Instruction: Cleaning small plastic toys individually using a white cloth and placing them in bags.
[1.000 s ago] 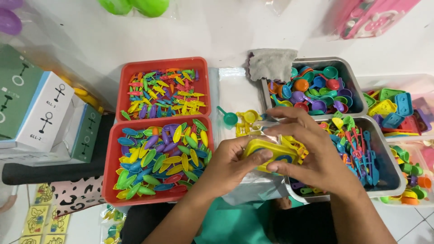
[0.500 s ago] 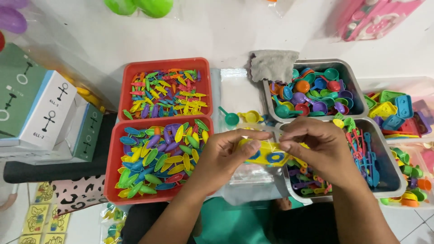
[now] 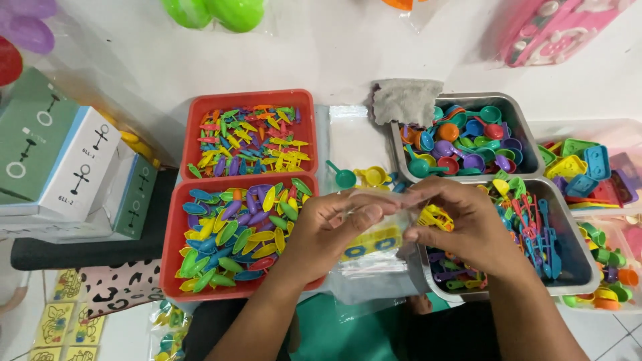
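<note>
Clear bag [image 3: 374, 234] held above table centre, between red tray [image 3: 175, 227] and steel tray [image 3: 568, 220]; glossy, creased, with yellow toy [image 3: 369, 245] bearing blue rings showing through. Left hand [image 3: 328, 230] pinched shut on upper edge of bag. Right hand [image 3: 468, 227] pinching same edge, fingers curled, yellow basket piece [image 3: 433, 217] tucked beneath.

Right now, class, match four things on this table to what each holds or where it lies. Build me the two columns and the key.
1 near red tray
2 far red tray
3 far metal tin
4 grey cloth

A toy spoons and cups
B leaf-shaped pieces
C draped over a tin corner
D small carrot-like pieces

Pairs: 1-B, 2-D, 3-A, 4-C
</note>
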